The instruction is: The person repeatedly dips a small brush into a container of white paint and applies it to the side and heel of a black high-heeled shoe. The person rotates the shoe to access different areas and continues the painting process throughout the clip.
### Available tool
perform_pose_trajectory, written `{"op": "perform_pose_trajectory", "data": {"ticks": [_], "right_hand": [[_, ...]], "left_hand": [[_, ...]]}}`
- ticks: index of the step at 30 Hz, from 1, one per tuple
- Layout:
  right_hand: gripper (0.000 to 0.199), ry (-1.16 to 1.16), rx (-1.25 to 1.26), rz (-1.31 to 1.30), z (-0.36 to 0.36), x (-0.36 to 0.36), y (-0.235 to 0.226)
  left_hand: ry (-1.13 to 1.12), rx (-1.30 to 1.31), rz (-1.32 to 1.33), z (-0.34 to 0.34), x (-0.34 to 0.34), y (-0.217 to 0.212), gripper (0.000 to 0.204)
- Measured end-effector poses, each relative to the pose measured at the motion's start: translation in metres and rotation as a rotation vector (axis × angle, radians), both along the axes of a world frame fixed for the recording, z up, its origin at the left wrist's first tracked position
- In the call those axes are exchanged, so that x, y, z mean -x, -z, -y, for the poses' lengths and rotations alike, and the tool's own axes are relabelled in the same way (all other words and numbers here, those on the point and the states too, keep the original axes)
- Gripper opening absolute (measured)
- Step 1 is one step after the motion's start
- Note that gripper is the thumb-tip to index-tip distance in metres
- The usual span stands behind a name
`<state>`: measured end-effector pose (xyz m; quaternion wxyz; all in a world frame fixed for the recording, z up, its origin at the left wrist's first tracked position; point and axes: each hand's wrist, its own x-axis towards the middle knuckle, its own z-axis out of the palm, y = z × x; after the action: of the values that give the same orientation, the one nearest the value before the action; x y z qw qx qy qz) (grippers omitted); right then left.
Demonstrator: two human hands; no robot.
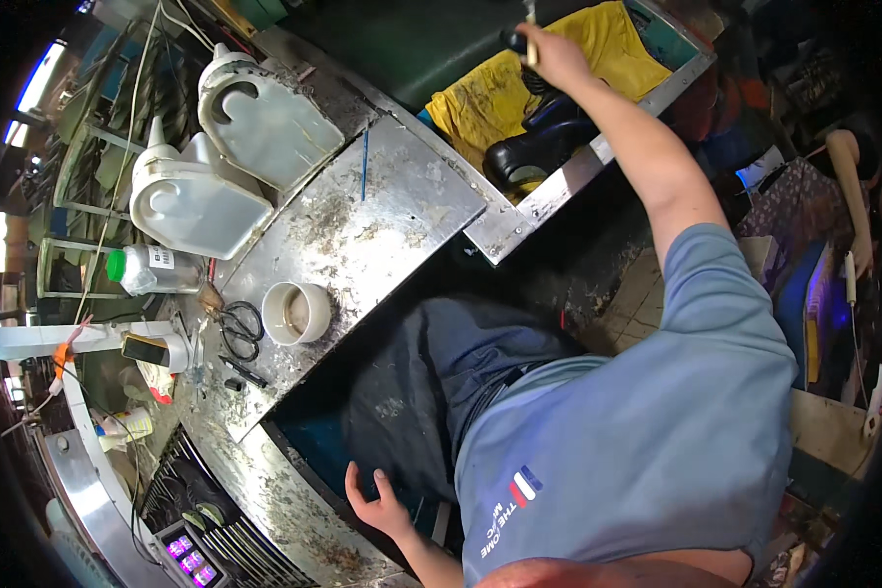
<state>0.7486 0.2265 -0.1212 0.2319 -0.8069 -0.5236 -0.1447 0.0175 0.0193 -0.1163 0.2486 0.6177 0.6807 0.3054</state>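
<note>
My right hand reaches out to the far side, fingers closed round a slim pale-handled tool; its kind is too small to tell. A small dark thing shows at the fingertips. Just below that hand, black shoes lie on a stained yellow cloth in a green metal-rimmed tray. At the lower middle, my left hand is open and holds nothing. Its fingers are spread beside the bench's near edge, close to my dark trouser leg.
On the metal bench stand a white cup, scissors, a black marker and two white jugs. A green-capped bottle lies beyond. Dark shoes rest on a slatted rack. Another person's arm shows at right.
</note>
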Motion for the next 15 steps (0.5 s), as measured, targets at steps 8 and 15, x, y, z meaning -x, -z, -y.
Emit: {"op": "perform_pose_trajectory", "data": {"ticks": [8,15], "right_hand": [[0.072,-0.314,-0.687,-0.479,0.051,0.091,-0.127],[0.063,-0.914,-0.535,-0.296,0.074,0.292,-0.186]], "left_hand": [[0.202,0.013,0.408,-0.047,-0.058,-0.019,0.054],[0.441,-0.136,0.459,-0.067,-0.134,-0.085,0.092]]}}
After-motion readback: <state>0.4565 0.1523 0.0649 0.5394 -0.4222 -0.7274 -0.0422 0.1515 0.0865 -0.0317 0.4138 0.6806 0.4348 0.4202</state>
